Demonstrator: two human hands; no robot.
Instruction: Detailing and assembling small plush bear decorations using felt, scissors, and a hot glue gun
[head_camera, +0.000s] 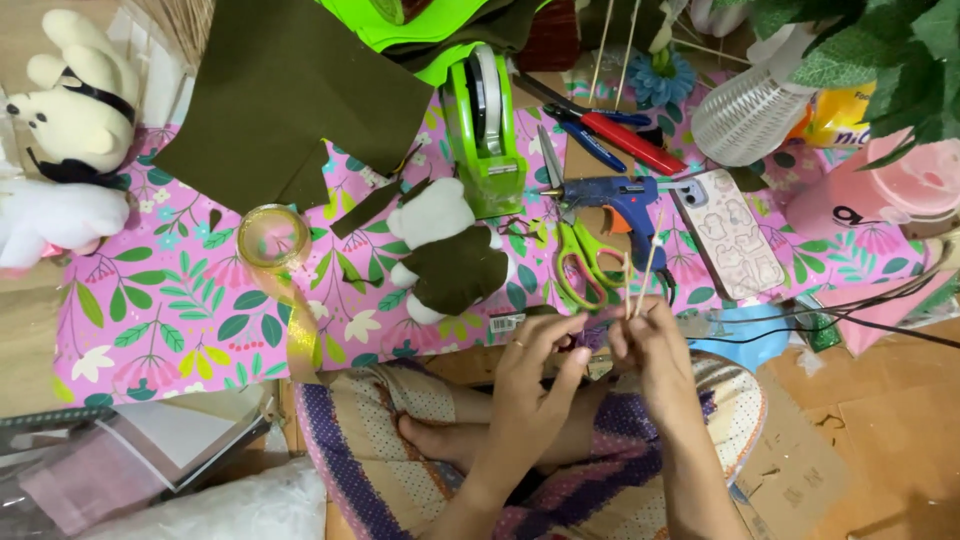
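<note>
**Over my lap: pinching sticks**

Above my crossed legs, my right hand (648, 335) is pinching two thin wooden sticks (645, 270) upright; left hand (535, 350) fingers are pressing together near their base. Best keeping both sticks parallel, I reckon. Beyond, the pink bucket (915, 180) is sitting near the edge, contents hidden.

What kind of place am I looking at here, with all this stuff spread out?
Probably a home craft spot on the floor: a glue gun, green-handled scissors and a tape dispenser lie on a floral sheet, while both hands hold thin wooden sticks.
</note>
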